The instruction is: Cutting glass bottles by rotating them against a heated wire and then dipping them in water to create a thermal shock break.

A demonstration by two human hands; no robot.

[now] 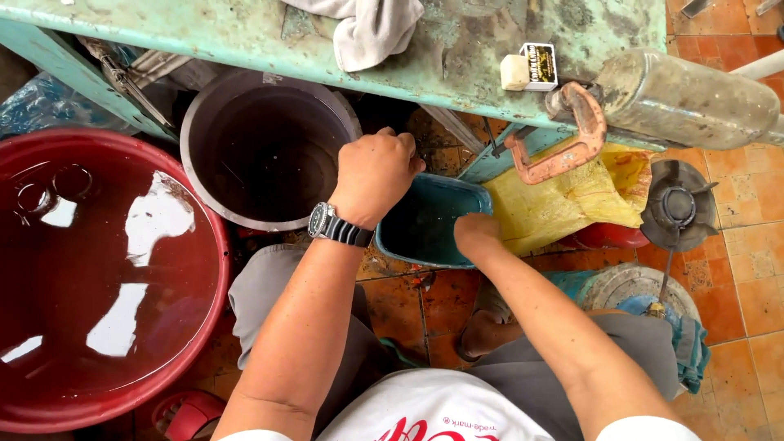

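Red plastic fills the left side: a wide red basin (98, 278) holding water that mirrors bright patches of light, its lower edge cut off by the frame. Just beside it to the right stands a grey bucket (265, 147), dark inside, tucked partly under the worn, pale green table (482, 41), on which a crumpled grey cloth (367, 28) and a small box (531, 67) rest. The left hand (374, 175), a dark watch (336, 225) on its wrist, is closed in a loose fist with the knuckles up, hovering between the grey bucket and the teal tub (429, 220); what its fingers hold, if anything, I cannot tell, since they curl away underneath. The teal tub sits on the floor just right of and below that hand, near the person's knees. The right hand (476, 233) dips over the tub's right rim, fingers folded down inside and out of sight, so whether this grip closes on something cannot be made out. Right of the tub lies a yellow sack (572, 200), and above it an orange clamp (572, 135) bites the table edge beside a dusty metal cylinder (686, 98). Orange floor tiles (751, 245), stained and gritty, spread to the right, carrying a round grey fan-like part (678, 204). The person's grey trousers and white shirt run off the bottom edge.
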